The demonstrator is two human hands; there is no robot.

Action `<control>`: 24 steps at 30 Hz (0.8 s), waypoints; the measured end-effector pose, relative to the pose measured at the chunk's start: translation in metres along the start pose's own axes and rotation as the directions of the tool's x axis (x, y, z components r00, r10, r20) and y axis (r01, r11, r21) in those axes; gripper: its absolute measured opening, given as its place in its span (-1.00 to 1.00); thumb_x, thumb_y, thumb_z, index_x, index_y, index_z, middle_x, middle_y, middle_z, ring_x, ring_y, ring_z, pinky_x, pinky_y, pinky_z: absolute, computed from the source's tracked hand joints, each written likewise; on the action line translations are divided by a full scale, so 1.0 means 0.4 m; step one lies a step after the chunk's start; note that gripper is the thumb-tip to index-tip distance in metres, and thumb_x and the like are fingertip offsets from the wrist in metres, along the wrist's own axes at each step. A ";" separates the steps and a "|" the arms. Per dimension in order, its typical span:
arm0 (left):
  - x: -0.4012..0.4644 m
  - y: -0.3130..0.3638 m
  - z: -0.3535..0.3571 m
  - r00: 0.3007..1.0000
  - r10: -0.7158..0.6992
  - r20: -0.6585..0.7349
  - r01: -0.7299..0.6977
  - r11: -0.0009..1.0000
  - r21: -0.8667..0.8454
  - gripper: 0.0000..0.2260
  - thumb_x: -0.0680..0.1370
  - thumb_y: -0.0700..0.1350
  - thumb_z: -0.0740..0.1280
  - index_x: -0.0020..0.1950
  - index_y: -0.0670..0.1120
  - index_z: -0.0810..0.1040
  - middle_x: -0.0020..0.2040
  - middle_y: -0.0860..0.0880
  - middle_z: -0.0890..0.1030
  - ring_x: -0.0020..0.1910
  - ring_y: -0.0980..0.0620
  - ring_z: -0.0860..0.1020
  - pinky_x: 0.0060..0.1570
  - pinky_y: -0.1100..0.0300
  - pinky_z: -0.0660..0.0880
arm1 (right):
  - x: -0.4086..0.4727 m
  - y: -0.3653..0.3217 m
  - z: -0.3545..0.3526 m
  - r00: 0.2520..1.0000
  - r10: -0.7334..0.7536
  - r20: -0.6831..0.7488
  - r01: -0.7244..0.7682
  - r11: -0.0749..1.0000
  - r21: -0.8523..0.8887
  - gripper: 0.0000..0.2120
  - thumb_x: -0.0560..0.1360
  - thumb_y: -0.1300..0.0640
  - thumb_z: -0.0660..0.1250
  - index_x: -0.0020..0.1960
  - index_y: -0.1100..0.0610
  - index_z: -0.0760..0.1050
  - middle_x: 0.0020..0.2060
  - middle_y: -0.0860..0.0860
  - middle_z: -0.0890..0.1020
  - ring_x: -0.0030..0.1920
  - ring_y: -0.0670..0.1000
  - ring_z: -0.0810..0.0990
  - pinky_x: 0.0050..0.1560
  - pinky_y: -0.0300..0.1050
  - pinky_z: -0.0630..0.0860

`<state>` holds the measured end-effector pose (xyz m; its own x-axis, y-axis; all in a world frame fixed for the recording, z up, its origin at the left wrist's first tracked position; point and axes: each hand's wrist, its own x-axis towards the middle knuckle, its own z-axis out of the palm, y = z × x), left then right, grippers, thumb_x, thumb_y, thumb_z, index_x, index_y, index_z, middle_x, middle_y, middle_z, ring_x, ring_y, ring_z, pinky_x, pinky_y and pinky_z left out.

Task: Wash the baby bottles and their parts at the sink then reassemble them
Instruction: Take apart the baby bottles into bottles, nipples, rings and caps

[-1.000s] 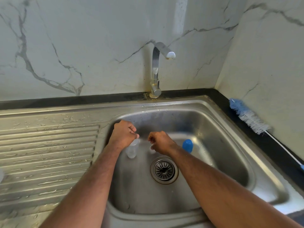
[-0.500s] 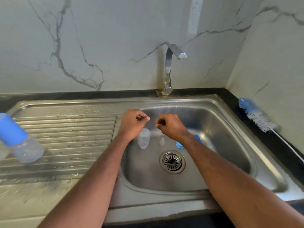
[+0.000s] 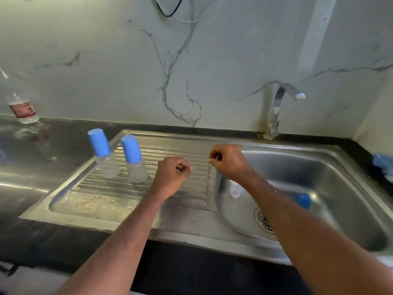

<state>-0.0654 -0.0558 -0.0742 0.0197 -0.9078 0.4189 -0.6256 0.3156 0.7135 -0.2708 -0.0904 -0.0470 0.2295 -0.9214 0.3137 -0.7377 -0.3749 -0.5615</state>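
Two capped baby bottles [image 3: 121, 158] stand assembled on the drainboard [image 3: 170, 188]; a clear bottle [image 3: 235, 189] and blue cap [image 3: 303, 201] remain in the sink [image 3: 340, 167], unassembled. Left hand [image 3: 172, 177] and right hand [image 3: 228, 161]: fingers curled; contents indeterminate.

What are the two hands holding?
It cannot be told for sure. Both the left hand and the right hand are curled into fists over the drainboard; something tiny and pale peeks from the right fingers, too small to name.

Your steel sink's ribbed drainboard [image 3: 170, 154] carries two capped baby bottles [image 3: 104, 153] [image 3: 134, 158] side by side; the black counter [image 3: 63, 133] carries a clear labelled bottle [image 3: 21, 109].
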 end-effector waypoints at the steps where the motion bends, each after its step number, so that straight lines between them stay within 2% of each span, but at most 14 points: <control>1: -0.014 -0.013 -0.028 1.000 -0.005 -0.008 0.005 1.000 0.004 -0.89 0.47 -0.18 0.51 -0.26 -0.10 0.69 -0.35 0.10 0.66 -0.31 0.15 0.62 -0.27 0.41 0.44 | 0.004 -0.031 0.020 1.000 -0.019 0.008 0.019 1.000 0.004 -0.97 0.52 0.16 0.45 -0.08 0.05 0.64 -0.20 -0.11 0.63 -0.16 -0.10 0.61 -0.06 -0.15 0.63; 5: -0.072 -0.062 -0.144 0.999 -0.037 -0.014 0.037 0.999 0.013 -0.89 0.45 -0.25 0.49 -0.27 -0.13 0.67 -0.35 0.04 0.67 -0.33 0.10 0.62 -0.26 0.26 0.50 | 0.024 -0.148 0.096 0.994 -0.111 0.024 0.109 0.991 0.076 -0.94 0.52 0.15 0.46 -0.01 0.08 0.64 -0.15 -0.09 0.65 -0.16 -0.11 0.60 -0.12 -0.18 0.57; 7: -0.097 -0.094 -0.208 0.997 -0.071 -0.027 0.072 0.997 0.034 -0.88 0.43 -0.30 0.47 -0.29 -0.13 0.66 -0.39 0.06 0.65 -0.37 0.14 0.59 -0.28 0.30 0.48 | 0.037 -0.202 0.133 0.987 -0.155 0.038 0.150 0.981 0.126 -0.84 0.49 0.16 0.49 0.06 0.10 0.61 -0.11 -0.07 0.65 -0.17 -0.07 0.60 -0.14 -0.22 0.52; 11: -0.131 -0.164 -0.319 0.987 -0.142 -0.070 0.146 0.988 0.043 -0.80 0.39 -0.35 0.44 -0.37 -0.11 0.60 -0.47 0.06 0.58 -0.45 0.18 0.49 -0.33 0.25 0.43 | 0.063 -0.295 0.212 0.981 -0.186 0.062 0.166 0.956 0.242 -0.59 0.38 0.17 0.54 0.17 0.07 0.50 -0.05 -0.04 0.60 -0.17 0.08 0.57 -0.12 -0.12 0.52; 15: -0.139 -0.199 -0.363 0.980 -0.164 -0.113 0.168 0.985 0.028 -0.83 0.40 -0.34 0.45 -0.35 -0.14 0.63 -0.45 0.05 0.60 -0.45 0.19 0.50 -0.36 0.33 0.43 | 0.084 -0.339 0.266 0.976 -0.195 0.094 0.167 0.954 0.249 -0.35 0.36 0.05 0.59 0.35 0.05 0.38 0.11 0.00 0.55 -0.08 -0.03 0.48 -0.04 -0.16 0.39; 19: -0.129 -0.218 -0.365 0.973 -0.186 -0.139 0.189 0.982 0.010 -0.84 0.41 -0.31 0.46 -0.32 -0.10 0.65 -0.42 0.04 0.63 -0.42 0.14 0.55 -0.31 0.22 0.48 | 0.106 -0.360 0.305 0.985 -0.157 0.068 0.131 0.947 0.292 -0.42 0.39 -0.09 0.57 0.32 0.01 0.45 0.10 -0.07 0.55 -0.06 -0.07 0.48 -0.02 -0.13 0.41; 24: -0.120 -0.214 -0.345 0.968 -0.195 -0.156 0.191 0.981 -0.041 -0.84 0.43 -0.29 0.46 -0.32 -0.09 0.64 -0.43 0.01 0.62 -0.45 0.10 0.54 -0.32 0.10 0.52 | 0.111 -0.353 0.317 0.993 -0.116 0.020 0.101 0.926 0.365 -0.58 0.42 -0.09 0.54 0.20 0.02 0.54 0.02 -0.09 0.63 -0.07 -0.06 0.59 -0.06 -0.10 0.52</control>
<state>0.0949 -0.0012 -0.0776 0.2631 -0.8974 0.3542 -0.5775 0.1476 0.8030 -0.0758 -0.0911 -0.0509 0.3256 -0.8737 0.3614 -0.4283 -0.4771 -0.7674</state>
